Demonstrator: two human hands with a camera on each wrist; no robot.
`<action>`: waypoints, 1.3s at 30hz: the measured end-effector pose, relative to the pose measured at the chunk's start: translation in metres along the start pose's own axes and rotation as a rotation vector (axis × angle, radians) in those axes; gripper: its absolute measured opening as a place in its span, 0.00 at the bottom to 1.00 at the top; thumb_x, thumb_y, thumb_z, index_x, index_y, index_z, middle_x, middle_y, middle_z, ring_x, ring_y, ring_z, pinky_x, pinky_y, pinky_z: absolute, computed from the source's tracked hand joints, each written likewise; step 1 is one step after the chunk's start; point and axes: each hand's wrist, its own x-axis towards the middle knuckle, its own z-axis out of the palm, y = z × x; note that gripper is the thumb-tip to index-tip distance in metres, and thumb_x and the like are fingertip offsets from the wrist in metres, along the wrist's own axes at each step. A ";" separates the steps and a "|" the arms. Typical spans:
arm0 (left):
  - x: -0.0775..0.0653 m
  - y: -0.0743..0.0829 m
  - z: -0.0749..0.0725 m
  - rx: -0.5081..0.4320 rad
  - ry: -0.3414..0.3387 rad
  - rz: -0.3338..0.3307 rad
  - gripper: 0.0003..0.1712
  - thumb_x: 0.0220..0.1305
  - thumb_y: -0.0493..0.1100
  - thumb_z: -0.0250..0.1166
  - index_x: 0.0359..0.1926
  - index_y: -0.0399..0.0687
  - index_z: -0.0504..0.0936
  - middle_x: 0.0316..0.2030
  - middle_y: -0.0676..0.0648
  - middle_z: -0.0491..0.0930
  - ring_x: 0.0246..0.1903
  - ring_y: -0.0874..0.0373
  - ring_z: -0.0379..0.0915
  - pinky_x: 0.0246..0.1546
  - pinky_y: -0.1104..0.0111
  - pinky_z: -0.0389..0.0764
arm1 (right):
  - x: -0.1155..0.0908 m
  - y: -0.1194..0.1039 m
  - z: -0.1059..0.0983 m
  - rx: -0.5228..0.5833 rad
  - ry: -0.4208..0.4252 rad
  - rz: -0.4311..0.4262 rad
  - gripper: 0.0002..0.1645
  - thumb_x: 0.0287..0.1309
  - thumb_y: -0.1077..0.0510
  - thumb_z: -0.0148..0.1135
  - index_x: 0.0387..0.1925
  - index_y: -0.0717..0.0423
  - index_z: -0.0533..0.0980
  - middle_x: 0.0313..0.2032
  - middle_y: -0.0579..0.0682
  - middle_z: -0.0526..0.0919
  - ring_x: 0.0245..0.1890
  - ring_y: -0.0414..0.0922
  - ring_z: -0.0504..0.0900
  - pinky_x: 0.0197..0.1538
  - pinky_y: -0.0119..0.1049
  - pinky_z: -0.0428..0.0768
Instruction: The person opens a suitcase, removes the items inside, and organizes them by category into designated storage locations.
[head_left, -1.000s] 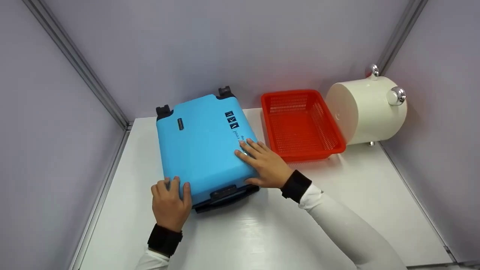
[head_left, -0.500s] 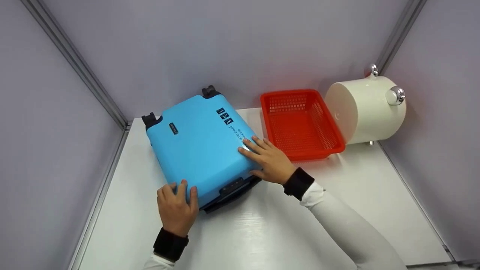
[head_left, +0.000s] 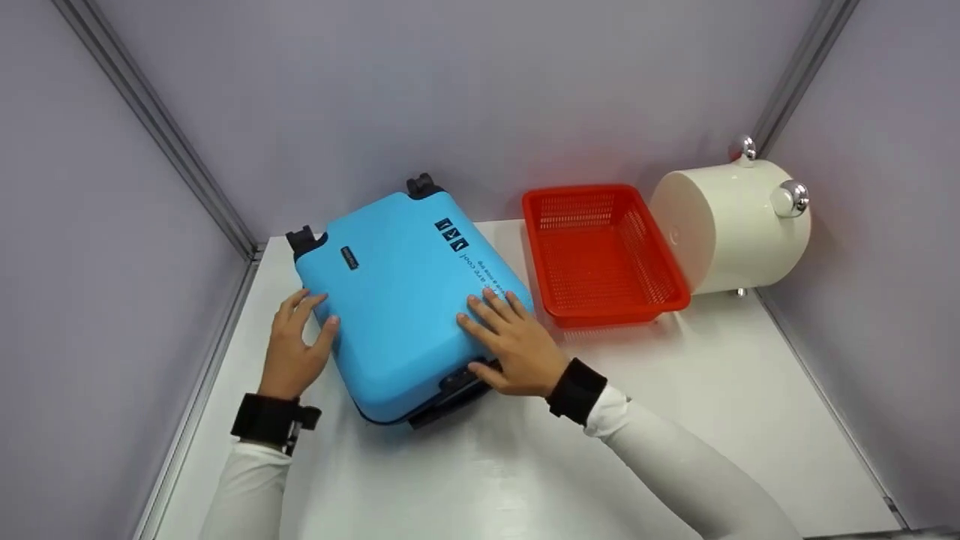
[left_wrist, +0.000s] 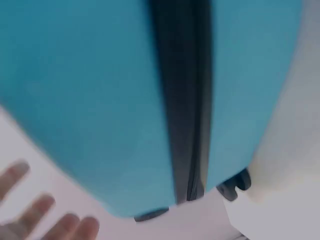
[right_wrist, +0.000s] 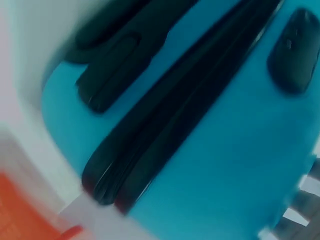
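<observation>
A light blue suitcase point(head_left: 397, 300) lies flat on the white table, turned at an angle, its wheels toward the back wall and its dark handle toward the front. My left hand point(head_left: 296, 349) is at the suitcase's left edge, fingers spread and lightly bent. In the left wrist view those fingertips point(left_wrist: 37, 210) show beside the blue shell, whose dark zipper band point(left_wrist: 182, 100) runs down the side. My right hand point(head_left: 517, 349) rests on the front right corner, fingers extended over the top, thumb by the combination lock point(right_wrist: 296, 50).
Right of the suitcase stands a red plastic basket point(head_left: 551, 277) with perforated walls. Beside it a cream cylindrical container point(head_left: 750, 225) with shiny round knobs lies on its side. Grey walls point(head_left: 480, 90) enclose the white table point(head_left: 675, 435) at the back and both sides.
The suitcase has rotated, its wheel end swinging left. My left hand has moved from the front left corner up along the left edge. My right hand stays at the front right corner.
</observation>
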 end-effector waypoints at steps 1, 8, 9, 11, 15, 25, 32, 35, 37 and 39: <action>0.008 -0.003 -0.003 0.004 -0.043 0.000 0.28 0.79 0.44 0.65 0.73 0.37 0.77 0.78 0.29 0.64 0.80 0.30 0.56 0.77 0.33 0.61 | 0.000 -0.006 0.001 -0.010 0.012 -0.022 0.43 0.74 0.36 0.64 0.81 0.50 0.69 0.80 0.58 0.70 0.82 0.61 0.66 0.82 0.64 0.61; 0.041 -0.014 -0.001 0.118 -0.256 0.078 0.39 0.79 0.53 0.66 0.82 0.46 0.67 0.86 0.37 0.54 0.87 0.34 0.40 0.83 0.35 0.49 | 0.004 -0.044 0.013 -0.090 0.061 -0.137 0.44 0.72 0.34 0.67 0.81 0.45 0.69 0.80 0.53 0.71 0.82 0.57 0.68 0.80 0.64 0.66; 0.043 -0.015 0.001 0.136 -0.267 0.092 0.39 0.79 0.53 0.66 0.82 0.46 0.68 0.86 0.37 0.56 0.87 0.34 0.39 0.83 0.35 0.48 | 0.004 -0.047 0.015 -0.096 0.068 -0.137 0.45 0.71 0.34 0.68 0.81 0.45 0.69 0.80 0.52 0.71 0.82 0.57 0.68 0.80 0.64 0.66; 0.044 -0.017 0.003 0.167 -0.277 0.117 0.38 0.79 0.53 0.64 0.82 0.45 0.68 0.85 0.37 0.58 0.87 0.33 0.41 0.83 0.35 0.48 | 0.004 -0.051 0.019 -0.106 0.090 -0.128 0.45 0.70 0.36 0.71 0.81 0.44 0.69 0.80 0.51 0.71 0.82 0.57 0.68 0.80 0.64 0.66; 0.042 -0.020 0.008 0.196 -0.269 0.141 0.36 0.80 0.53 0.61 0.82 0.45 0.68 0.84 0.37 0.60 0.86 0.33 0.42 0.83 0.35 0.47 | 0.003 -0.053 0.027 -0.111 0.148 -0.104 0.45 0.67 0.41 0.76 0.80 0.44 0.71 0.79 0.51 0.73 0.81 0.57 0.69 0.79 0.64 0.67; 0.031 -0.027 0.015 0.184 -0.226 0.205 0.36 0.80 0.49 0.58 0.82 0.41 0.66 0.84 0.34 0.59 0.86 0.31 0.42 0.85 0.38 0.44 | 0.001 -0.054 0.037 -0.132 0.216 -0.092 0.47 0.63 0.38 0.78 0.79 0.43 0.71 0.78 0.50 0.75 0.80 0.56 0.70 0.78 0.64 0.69; 0.026 -0.026 0.018 0.182 -0.208 0.222 0.37 0.79 0.48 0.56 0.82 0.37 0.66 0.83 0.32 0.60 0.85 0.29 0.43 0.84 0.38 0.44 | 0.001 -0.052 0.037 -0.097 0.205 -0.093 0.46 0.64 0.41 0.77 0.79 0.45 0.71 0.78 0.51 0.74 0.80 0.57 0.70 0.77 0.66 0.69; 0.025 -0.025 0.019 0.187 -0.193 0.220 0.37 0.79 0.48 0.56 0.82 0.37 0.65 0.83 0.31 0.60 0.85 0.29 0.43 0.83 0.35 0.44 | 0.003 -0.049 0.037 -0.063 0.206 -0.098 0.46 0.63 0.43 0.79 0.78 0.47 0.71 0.78 0.52 0.74 0.80 0.59 0.69 0.77 0.67 0.68; 0.022 -0.024 0.020 0.192 -0.184 0.211 0.38 0.79 0.49 0.56 0.82 0.36 0.64 0.83 0.32 0.59 0.85 0.29 0.42 0.83 0.33 0.43 | 0.003 -0.047 0.036 -0.043 0.205 -0.102 0.46 0.62 0.45 0.79 0.78 0.48 0.72 0.78 0.53 0.75 0.80 0.60 0.69 0.77 0.68 0.68; 0.019 -0.023 0.022 0.202 -0.173 0.201 0.38 0.79 0.49 0.56 0.82 0.36 0.64 0.83 0.31 0.59 0.85 0.28 0.42 0.82 0.31 0.42 | 0.002 -0.045 0.036 -0.031 0.205 -0.105 0.46 0.62 0.48 0.79 0.77 0.50 0.72 0.77 0.54 0.75 0.80 0.61 0.70 0.76 0.68 0.69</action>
